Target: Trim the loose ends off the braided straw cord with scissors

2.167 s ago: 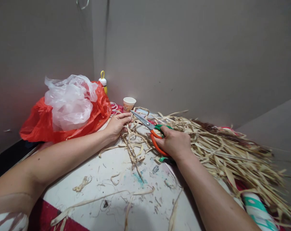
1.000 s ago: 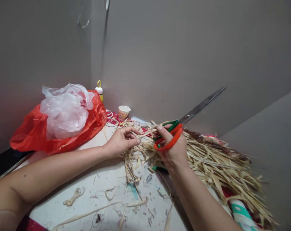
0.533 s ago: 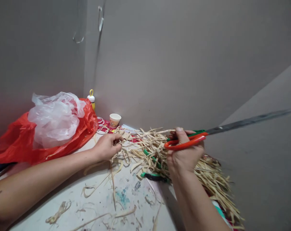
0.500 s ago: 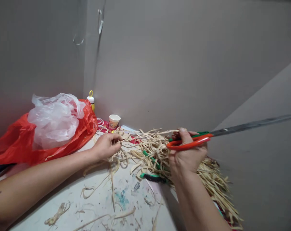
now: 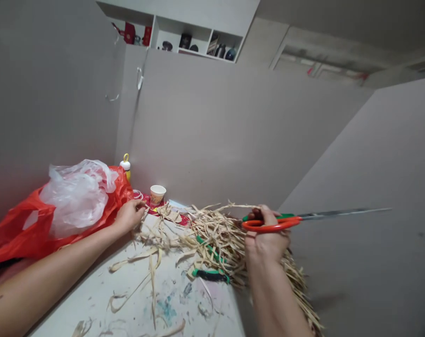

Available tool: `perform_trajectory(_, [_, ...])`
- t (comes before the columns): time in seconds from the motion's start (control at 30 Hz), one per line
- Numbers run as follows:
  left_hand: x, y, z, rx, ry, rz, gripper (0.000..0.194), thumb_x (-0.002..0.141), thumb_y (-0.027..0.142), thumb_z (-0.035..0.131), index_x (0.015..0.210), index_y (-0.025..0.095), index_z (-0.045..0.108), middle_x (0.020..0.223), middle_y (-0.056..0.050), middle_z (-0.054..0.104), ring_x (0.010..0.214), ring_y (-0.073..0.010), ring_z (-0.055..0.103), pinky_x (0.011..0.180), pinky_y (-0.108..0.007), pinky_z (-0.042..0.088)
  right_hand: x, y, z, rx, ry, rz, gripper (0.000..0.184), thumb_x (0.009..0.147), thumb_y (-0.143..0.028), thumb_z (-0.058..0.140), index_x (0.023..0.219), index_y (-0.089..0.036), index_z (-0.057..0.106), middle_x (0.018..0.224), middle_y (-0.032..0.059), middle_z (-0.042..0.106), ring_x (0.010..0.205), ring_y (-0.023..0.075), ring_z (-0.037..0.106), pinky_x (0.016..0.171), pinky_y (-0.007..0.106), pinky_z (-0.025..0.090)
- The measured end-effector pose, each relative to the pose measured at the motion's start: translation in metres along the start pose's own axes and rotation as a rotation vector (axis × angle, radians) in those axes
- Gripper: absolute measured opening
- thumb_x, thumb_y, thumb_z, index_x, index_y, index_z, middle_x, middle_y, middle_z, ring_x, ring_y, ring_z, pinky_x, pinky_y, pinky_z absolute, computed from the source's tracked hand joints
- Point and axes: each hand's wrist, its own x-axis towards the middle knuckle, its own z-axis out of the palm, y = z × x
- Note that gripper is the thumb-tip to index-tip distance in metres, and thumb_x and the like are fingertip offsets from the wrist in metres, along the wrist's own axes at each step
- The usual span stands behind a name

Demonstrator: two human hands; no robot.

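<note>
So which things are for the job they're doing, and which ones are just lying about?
Seem part of the job:
scissors, held in the right hand
straw, one strip reaching that hand

Seem to be just lying about:
cup
bottle
red bag
white bag
green-handled tool, beside the straw

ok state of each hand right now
Left hand: partly curled, can't tell if holding anything.
Right hand: closed, holding the scissors and apparently a dry strand.

Bags (image 5: 78,201) left of cup (image 5: 158,196), straw (image 5: 226,234) right, apparently overhanging table (image 5: 103,288)
</note>
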Motion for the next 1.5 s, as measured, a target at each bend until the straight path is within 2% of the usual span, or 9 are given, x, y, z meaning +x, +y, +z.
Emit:
perform_trajectory(0.1, [0.0, 0.015, -0.006, -0.09, 0.045, 0.043, 0.025, 0.077, 0.025, 0.055, 0.096, 0.016, 0.068, 0.104, -0.01, 0.068, 0.1, -0.0238, 0.059, 0.087, -0.033, 0.042, -0.022, 0.011, 0.012, -0.026, -0.116, 0.098, 0.037, 0.057, -0.029, 0.079, 0.073, -0.019, 0.047, 0.06, -0.0093, 0.058, 0.05, 0.0067, 0.057, 0.049, 0.018, 0.048])
perform_trajectory(0.2, [-0.008, 0.042, -0.008, -0.201, -0.01, 0.11, 0.027, 0.083, 0.029, 0.05, 0.1, 0.017, 0.067, 0.103, -0.007, 0.069, 0.095, -0.0188, 0.062, 0.086, -0.029, 0.045, -0.043, 0.021, 0.028, -0.057, -0.259, 0.202, 0.038, 0.055, -0.03, 0.08, 0.076, -0.019, 0.05, 0.059, -0.0078, 0.058, 0.05, 0.0074, 0.057, 0.048, 0.018, 0.047])
perform_trajectory(0.47, [-0.042, 0.086, -0.005, -0.893, -0.644, -0.133, 0.03, 0.08, 0.038, 0.062, 0.1, 0.016, 0.067, 0.091, -0.009, 0.071, 0.085, -0.0156, 0.065, 0.084, -0.031, 0.045, -0.08, 0.023, 0.063, -0.165, -0.601, 0.345, 0.037, 0.057, -0.03, 0.081, 0.078, -0.019, 0.053, 0.067, -0.0062, 0.059, 0.053, 0.0078, 0.056, 0.053, 0.022, 0.047])
perform_trajectory(0.57, [-0.047, 0.089, -0.009, -1.033, -0.746, -0.243, 0.032, 0.071, 0.037, 0.072, 0.095, 0.016, 0.068, 0.081, -0.006, 0.069, 0.073, -0.0135, 0.064, 0.075, -0.029, 0.046, -0.084, 0.016, 0.067, -0.21, -0.692, 0.312, 0.034, 0.058, -0.029, 0.08, 0.077, -0.019, 0.054, 0.068, -0.0069, 0.058, 0.055, 0.0071, 0.055, 0.054, 0.021, 0.046])
perform_trajectory(0.9, [-0.043, 0.094, -0.003, -0.95, -0.672, -0.367, 0.026, 0.057, 0.023, 0.08, 0.077, 0.013, 0.065, 0.069, -0.002, 0.065, 0.059, -0.0084, 0.056, 0.055, -0.02, 0.037, -0.068, -0.005, 0.073, -0.349, -0.831, 0.344, 0.038, 0.051, -0.034, 0.083, 0.071, -0.018, 0.054, 0.059, -0.0048, 0.058, 0.052, 0.0105, 0.056, 0.049, 0.022, 0.046])
perform_trajectory(1.1, [-0.049, 0.087, 0.001, -0.834, -0.614, -0.506, 0.026, 0.058, 0.022, 0.078, 0.078, 0.014, 0.064, 0.066, -0.001, 0.065, 0.051, -0.006, 0.051, 0.046, -0.016, 0.03, -0.034, -0.007, 0.078, -0.352, -0.754, 0.417, 0.044, 0.055, -0.048, 0.078, 0.07, -0.021, 0.047, 0.053, -0.007, 0.054, 0.043, 0.007, 0.048, 0.042, 0.021, 0.04])
perform_trajectory(1.27, [-0.061, 0.083, 0.007, -0.856, -0.582, -0.577, 0.027, 0.056, 0.017, 0.076, 0.079, 0.013, 0.062, 0.068, -0.003, 0.067, 0.05, -0.0067, 0.053, 0.046, -0.015, 0.033, 0.002, -0.026, 0.105, -0.055, -0.645, 0.592, 0.039, 0.069, -0.051, 0.066, 0.063, -0.021, 0.043, 0.05, -0.0084, 0.044, 0.039, 0.003, 0.038, 0.036, 0.018, 0.031])
perform_trajectory(1.4, [-0.07, 0.085, 0.015, -0.844, -0.628, -0.594, 0.024, 0.06, 0.02, 0.072, 0.078, 0.015, 0.058, 0.075, -0.005, 0.069, 0.049, -0.0072, 0.052, 0.043, -0.016, 0.03, 0.027, -0.038, 0.125, 0.233, -0.586, 0.433, 0.039, 0.078, -0.053, 0.056, 0.059, -0.023, 0.038, 0.05, -0.0094, 0.032, 0.039, 0.0033, 0.031, 0.036, 0.018, 0.032])
perform_trajectory(1.5, [-0.074, 0.087, 0.017, -0.662, -0.659, -0.468, 0.021, 0.065, 0.026, 0.067, 0.081, 0.014, 0.06, 0.08, -0.007, 0.07, 0.057, -0.0109, 0.056, 0.049, -0.02, 0.036, 0.039, -0.037, 0.133, 0.291, -0.553, 0.381, 0.041, 0.08, -0.052, 0.054, 0.058, -0.024, 0.034, 0.05, -0.0092, 0.03, 0.038, 0.0038, 0.032, 0.036, 0.018, 0.033])
